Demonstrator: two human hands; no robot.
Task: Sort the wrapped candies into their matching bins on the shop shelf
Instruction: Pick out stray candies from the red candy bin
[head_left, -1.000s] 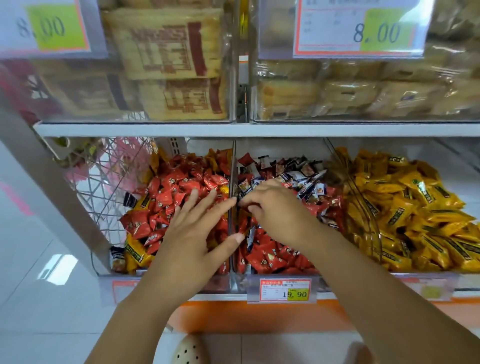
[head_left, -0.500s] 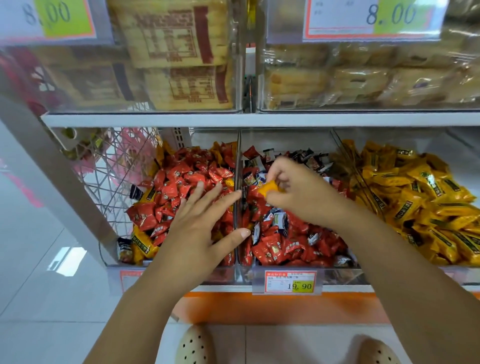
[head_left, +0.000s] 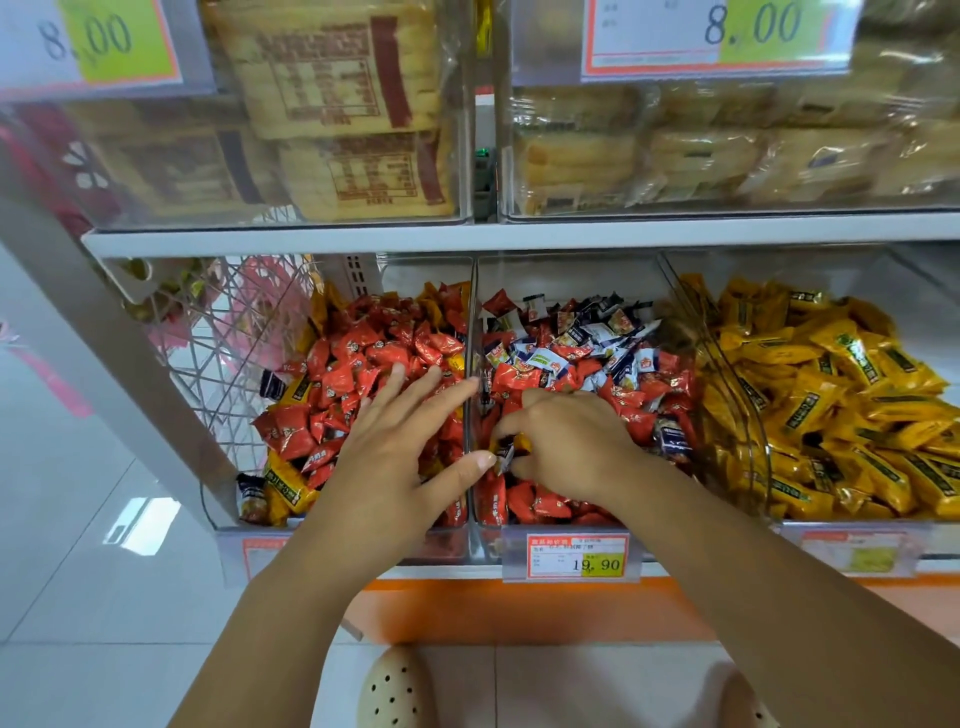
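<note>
Price tag (head_left: 571, 557): I read 19.90, on the front of the middle bin (head_left: 488, 540).
Left hand (head_left: 400, 452): spread flat with straight fingers over the red candies (head_left: 353, 374) in the left bin (head_left: 448, 545).
Right hand (head_left: 571, 441): curled, pinching a yellow-orange candy (head_left: 519, 444) low in the middle bin, beside the divider (head_left: 471, 358).
Right bin (head_left: 748, 467): I see yellow candies (head_left: 831, 389) heaped.

Glossy white tile floor (head_left: 67, 597), bright light reflection (head_left: 141, 519); orange base panel (head_left: 519, 610), grey upright (head_left: 104, 332)
</note>
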